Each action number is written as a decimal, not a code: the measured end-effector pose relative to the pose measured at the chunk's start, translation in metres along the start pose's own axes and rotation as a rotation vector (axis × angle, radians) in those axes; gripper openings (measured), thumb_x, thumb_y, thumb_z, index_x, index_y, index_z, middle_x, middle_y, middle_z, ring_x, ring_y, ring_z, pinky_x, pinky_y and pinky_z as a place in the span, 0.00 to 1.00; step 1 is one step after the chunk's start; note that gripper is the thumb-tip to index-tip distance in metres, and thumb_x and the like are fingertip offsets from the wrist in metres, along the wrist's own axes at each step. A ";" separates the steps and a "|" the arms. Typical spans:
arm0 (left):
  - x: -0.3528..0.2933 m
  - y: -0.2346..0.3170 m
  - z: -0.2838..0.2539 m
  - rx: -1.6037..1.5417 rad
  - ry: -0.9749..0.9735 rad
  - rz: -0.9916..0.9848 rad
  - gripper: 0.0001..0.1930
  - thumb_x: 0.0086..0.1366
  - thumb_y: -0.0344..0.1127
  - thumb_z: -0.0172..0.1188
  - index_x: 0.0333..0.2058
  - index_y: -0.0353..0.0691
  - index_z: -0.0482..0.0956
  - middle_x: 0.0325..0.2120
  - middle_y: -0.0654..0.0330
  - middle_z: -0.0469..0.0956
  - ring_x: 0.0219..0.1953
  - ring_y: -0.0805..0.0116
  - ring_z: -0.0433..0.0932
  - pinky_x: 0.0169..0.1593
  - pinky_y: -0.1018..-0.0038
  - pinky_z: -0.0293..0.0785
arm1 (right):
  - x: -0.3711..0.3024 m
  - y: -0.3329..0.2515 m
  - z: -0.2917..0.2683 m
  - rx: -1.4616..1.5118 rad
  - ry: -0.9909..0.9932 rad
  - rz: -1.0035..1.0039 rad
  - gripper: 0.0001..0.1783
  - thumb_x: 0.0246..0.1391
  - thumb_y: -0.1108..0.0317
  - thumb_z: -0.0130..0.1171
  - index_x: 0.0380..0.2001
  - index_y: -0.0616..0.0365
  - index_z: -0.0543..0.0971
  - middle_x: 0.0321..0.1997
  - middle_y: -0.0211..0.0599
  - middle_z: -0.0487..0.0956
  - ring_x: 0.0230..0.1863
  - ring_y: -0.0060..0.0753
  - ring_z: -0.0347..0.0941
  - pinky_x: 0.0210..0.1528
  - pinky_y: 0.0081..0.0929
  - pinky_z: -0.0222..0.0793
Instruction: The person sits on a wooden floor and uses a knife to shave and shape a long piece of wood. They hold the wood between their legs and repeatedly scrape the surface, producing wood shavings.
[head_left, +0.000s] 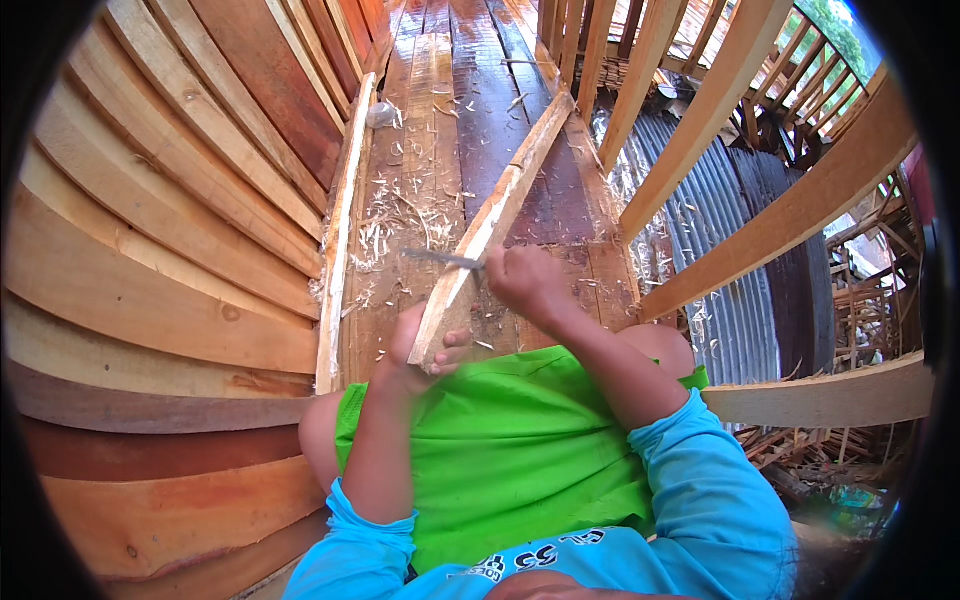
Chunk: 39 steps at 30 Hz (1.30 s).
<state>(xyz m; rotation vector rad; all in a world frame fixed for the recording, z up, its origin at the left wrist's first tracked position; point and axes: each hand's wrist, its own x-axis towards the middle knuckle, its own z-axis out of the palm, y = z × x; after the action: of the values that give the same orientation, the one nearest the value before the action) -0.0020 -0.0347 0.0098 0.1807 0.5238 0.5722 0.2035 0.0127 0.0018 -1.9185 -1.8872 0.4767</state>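
My left hand (pixel 407 345) is closed around the near end of a long, narrow wooden strip (pixel 500 205), just in front of my knees. The strip slants away to the far right, its far end by the railing. In my right hand (pixel 525 282) is a knife (pixel 443 258), its thin grey blade lying across the strip and pointing left. Pale, freshly cut wood shows on the strip near the blade. The fist hides most of the knife's handle.
Curled wood shavings (pixel 405 225) litter the plank floor (pixel 432 90). Another long wooden strip (pixel 342 235) lies along the left board wall (pixel 190 270). On the right stand wooden railing slats (pixel 720 100), with corrugated metal sheets (pixel 715 240) below them.
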 end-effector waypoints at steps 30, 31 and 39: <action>-0.018 0.005 0.009 0.037 0.043 0.006 0.25 0.72 0.47 0.34 0.54 0.31 0.66 0.20 0.60 0.63 0.13 0.72 0.63 0.09 0.79 0.60 | 0.016 -0.003 -0.013 0.021 -0.099 0.042 0.30 0.61 0.53 0.37 0.23 0.66 0.81 0.27 0.60 0.80 0.34 0.64 0.78 0.43 0.57 0.72; -0.018 0.005 0.008 0.012 0.030 -0.001 0.25 0.72 0.47 0.34 0.54 0.31 0.65 0.20 0.60 0.64 0.13 0.72 0.63 0.10 0.79 0.60 | 0.014 -0.002 -0.010 0.013 -0.068 0.004 0.30 0.61 0.53 0.38 0.21 0.65 0.81 0.25 0.59 0.79 0.32 0.65 0.78 0.41 0.57 0.72; -0.008 0.007 0.009 -0.079 -0.037 -0.058 0.22 0.71 0.47 0.36 0.51 0.37 0.68 0.20 0.61 0.64 0.13 0.72 0.64 0.12 0.78 0.60 | 0.037 0.032 0.014 0.014 0.160 0.016 0.30 0.60 0.54 0.38 0.17 0.63 0.81 0.21 0.56 0.79 0.26 0.64 0.77 0.36 0.55 0.73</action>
<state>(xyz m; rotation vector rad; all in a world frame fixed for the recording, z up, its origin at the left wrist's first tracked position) -0.0064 -0.0339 0.0234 0.1006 0.4687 0.5310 0.2249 0.0505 -0.0255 -1.9039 -1.7640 0.3295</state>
